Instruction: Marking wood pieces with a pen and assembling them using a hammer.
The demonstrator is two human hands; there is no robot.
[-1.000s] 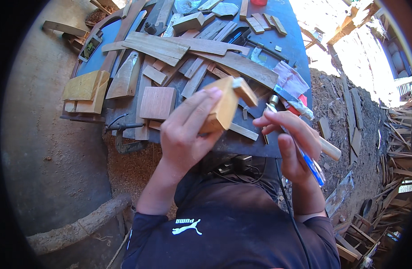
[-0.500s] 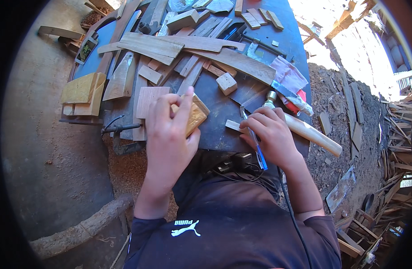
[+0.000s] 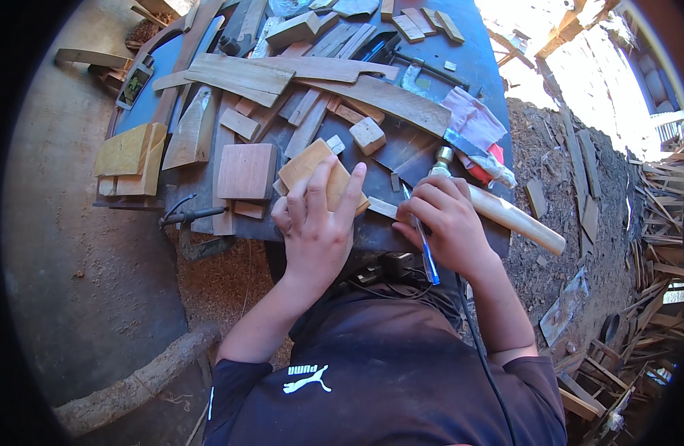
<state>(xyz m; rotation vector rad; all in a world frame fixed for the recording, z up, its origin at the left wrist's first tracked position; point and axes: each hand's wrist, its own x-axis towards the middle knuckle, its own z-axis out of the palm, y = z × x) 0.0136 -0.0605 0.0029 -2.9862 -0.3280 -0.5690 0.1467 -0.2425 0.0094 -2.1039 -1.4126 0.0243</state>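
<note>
My left hand [image 3: 317, 230] grips a flat wooden block [image 3: 312, 157], its fingers spread over the top face. The block sits low over the table's near edge, close to the left end of a thin wooden strip [image 3: 382, 208]. The strip's other end runs under the fingers of my right hand [image 3: 447, 221], which are closed around a clear pen with a blue end [image 3: 430, 262]. Just beyond that hand lies a tool with a round wooden handle [image 3: 517, 217] and a brass-coloured collar [image 3: 444, 156]. A pinkish square block [image 3: 246, 172] rests left of my left hand.
Wooden offcuts [image 3: 242, 78] are heaped across the dark table [image 3: 491, 236]. A clamp [image 3: 197, 215] juts from its near left edge. At the right lie a pink cloth [image 3: 473, 119] and a metal clamp [image 3: 435, 68]. A black cable [image 3: 476, 327] hangs down beside my right arm.
My left hand has moved right and turned, bringing the block beside the strip with its broad face up. The pinkish block is now uncovered. My right hand has hardly moved.
</note>
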